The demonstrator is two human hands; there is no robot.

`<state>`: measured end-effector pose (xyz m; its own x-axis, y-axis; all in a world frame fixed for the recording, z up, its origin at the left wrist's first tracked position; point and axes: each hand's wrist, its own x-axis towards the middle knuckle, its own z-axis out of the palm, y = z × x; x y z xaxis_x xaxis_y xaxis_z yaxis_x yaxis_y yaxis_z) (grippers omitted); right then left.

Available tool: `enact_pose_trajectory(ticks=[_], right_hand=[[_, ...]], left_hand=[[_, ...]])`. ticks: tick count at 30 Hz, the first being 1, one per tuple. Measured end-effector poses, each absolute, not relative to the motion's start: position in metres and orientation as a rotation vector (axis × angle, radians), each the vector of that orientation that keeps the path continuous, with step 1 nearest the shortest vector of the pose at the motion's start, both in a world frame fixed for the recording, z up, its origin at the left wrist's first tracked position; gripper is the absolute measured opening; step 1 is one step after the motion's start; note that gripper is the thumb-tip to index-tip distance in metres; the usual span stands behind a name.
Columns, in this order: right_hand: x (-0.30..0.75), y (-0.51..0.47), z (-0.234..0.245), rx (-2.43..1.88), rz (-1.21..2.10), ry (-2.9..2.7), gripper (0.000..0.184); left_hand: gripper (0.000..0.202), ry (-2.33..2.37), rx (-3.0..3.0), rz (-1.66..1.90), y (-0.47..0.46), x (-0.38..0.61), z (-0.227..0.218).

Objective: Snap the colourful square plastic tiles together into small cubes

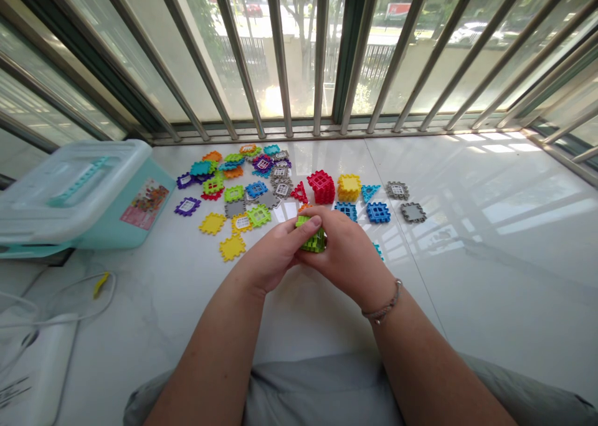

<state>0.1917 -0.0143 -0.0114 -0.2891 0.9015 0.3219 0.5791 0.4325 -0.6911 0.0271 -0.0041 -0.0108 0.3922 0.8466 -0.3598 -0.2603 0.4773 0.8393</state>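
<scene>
Head view, nearest first: grey shorts [308, 392] cross the lap at the bottom edge, and just above them the left hand [268, 255] and right hand [348, 251] press together, fingers curled around a green cube [316, 242] built of notched tiles and held between the palms. The fingers hide most of its sides, so whether it is fully closed cannot be told. A cord bracelet [384, 302] circles the right wrist. Beyond the hands, on white tile [486, 276], a red cube [321, 187] and a yellow cube [349, 187] stand assembled side by side. Many tiles remain flat and unjoined: blue [378, 212] and grey [413, 212] to the right, a mixed heap with yellow [232, 247] and purple [187, 206] to the left. Farther left sits a teal storage box [88, 195], and window bars [280, 52] close off the far side.
</scene>
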Motion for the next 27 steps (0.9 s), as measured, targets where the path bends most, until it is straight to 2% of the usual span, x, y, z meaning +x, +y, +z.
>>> enact_pose_trajectory(ticks=[27], right_hand=[[0.1917,-0.0141,-0.0115,-1.254,0.603,-1.989,0.050]], left_hand=[[0.056,0.889,0.787,0.797,-0.0042,0.0274,-0.0105]])
